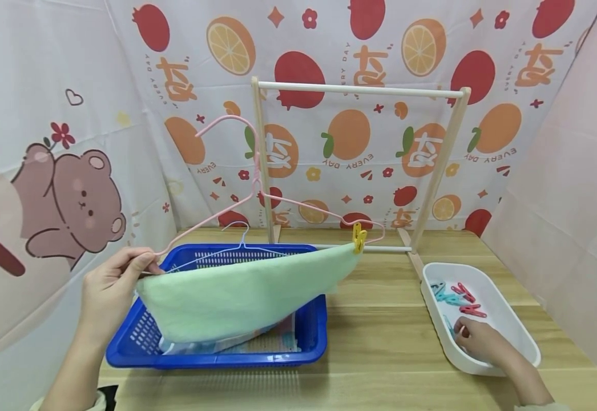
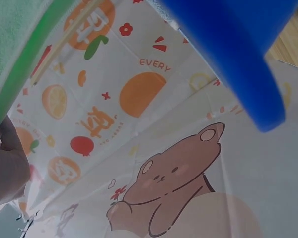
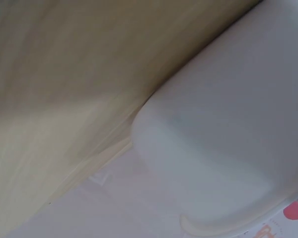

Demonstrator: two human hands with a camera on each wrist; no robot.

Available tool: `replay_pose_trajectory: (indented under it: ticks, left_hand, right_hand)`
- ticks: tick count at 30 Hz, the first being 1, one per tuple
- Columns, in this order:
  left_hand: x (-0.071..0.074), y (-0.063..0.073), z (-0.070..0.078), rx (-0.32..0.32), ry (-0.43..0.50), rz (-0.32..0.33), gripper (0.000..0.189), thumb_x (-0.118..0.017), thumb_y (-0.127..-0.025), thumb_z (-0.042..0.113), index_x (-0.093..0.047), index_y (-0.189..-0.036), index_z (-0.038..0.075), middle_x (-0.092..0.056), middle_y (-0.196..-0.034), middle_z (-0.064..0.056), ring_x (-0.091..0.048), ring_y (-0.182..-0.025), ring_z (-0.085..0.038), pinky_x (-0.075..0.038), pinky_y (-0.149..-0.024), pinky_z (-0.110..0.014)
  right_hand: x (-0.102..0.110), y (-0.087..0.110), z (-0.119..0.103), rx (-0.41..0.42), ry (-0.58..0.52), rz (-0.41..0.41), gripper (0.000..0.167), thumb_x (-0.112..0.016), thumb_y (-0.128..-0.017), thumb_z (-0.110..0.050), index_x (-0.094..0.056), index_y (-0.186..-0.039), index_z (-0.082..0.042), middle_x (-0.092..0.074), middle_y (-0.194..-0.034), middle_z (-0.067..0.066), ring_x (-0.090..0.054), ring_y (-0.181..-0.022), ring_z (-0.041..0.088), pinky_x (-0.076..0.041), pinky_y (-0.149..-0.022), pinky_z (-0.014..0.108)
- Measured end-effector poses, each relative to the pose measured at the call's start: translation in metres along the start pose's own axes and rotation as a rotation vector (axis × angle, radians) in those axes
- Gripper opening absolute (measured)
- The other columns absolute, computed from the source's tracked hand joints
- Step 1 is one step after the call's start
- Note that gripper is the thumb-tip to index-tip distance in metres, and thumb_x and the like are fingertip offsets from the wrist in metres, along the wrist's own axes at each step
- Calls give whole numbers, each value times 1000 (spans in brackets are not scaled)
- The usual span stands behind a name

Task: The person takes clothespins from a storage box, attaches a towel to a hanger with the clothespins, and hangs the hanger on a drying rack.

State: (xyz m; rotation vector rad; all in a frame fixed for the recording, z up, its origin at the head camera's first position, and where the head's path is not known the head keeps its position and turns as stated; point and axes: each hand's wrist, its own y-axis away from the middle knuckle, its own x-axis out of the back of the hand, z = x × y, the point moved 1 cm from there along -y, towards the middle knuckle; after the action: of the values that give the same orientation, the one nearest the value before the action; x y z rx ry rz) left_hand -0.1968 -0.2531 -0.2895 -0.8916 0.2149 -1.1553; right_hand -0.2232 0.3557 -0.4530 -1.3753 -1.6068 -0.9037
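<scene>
Towel (image 1: 249, 297), one and pale green, drapes along one pink hanger (image 1: 257, 171) at seven o'clock, above one blue plastic basket (image 1: 216, 360). The left hand's (image 1: 113, 282) grip pinches towel and hanger at their nine-o'clock corner; one yellow clothespin (image 1: 359, 241) clamps the three-o'clock end. At four o'clock, the right hand (image 1: 480, 341) is inside one white tray (image 1: 501, 311), fingertips beside one blue clothespin (image 1: 448, 325); I cannot tell whether its grip holds it. Two red clothespins (image 1: 472, 311) lie toward twelve. One wooden rack (image 1: 441, 165) stands at one o'clock on the tabletop (image 1: 370, 331).
</scene>
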Motion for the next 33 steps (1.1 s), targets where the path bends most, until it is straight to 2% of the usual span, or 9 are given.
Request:
replay_pose_trajectory:
  ticks: [9, 12, 18, 25, 33]
  left_hand:
    - [0, 1, 1, 7, -6, -6, 11, -52, -91, -2, -61, -89, -10, -63, -68, 2, -61, -67, -3, -49, -63, -11]
    - [-1, 0, 1, -4, -5, -9, 11, -52, -91, -3, -61, -89, -10, -63, -68, 2, -61, -67, -3, -49, -63, -11]
    - [-1, 0, 0, -13, 1, -11, 11, -52, -91, -4, -61, -89, -10, -63, -68, 1, -61, -67, -4, -49, -63, -11]
    - [-1, 1, 1, -17, 6, -10, 11, -52, -91, -5, -60, -89, -11, -62, -68, 2, -61, -67, -3, -49, -63, -11]
    - [-1, 1, 1, -15, 7, -6, 10, -52, -91, -5, -61, -89, -10, -62, -68, 2, -61, -67, -4, -49, -63, -11]
  right_hand:
    - [-1, 0, -3, 44, 25, 29, 13, -64, -76, -6, -53, -72, -11, -47, -66, -3, -43, -61, 14, -38, -54, 31]
    - [-1, 1, -4, 37, 16, 37, 10, -62, -77, -4, -54, -74, -11, -46, -67, -3, -43, -61, 14, -37, -54, 31]
    - [-1, -3, -8, 14, 14, 46, 1, -59, -84, -8, -59, -84, -7, -52, -72, -2, -47, -65, 15, -41, -58, 35]
    - [-5, -10, -10, 40, 64, 71, 8, -59, -78, -1, -58, -84, -7, -53, -73, 0, -48, -65, 15, -43, -58, 36]
    - [-3, -9, -13, 64, 39, 98, 18, -59, -75, 1, -47, -76, -12, -49, -70, 0, -44, -61, 16, -38, -52, 32]
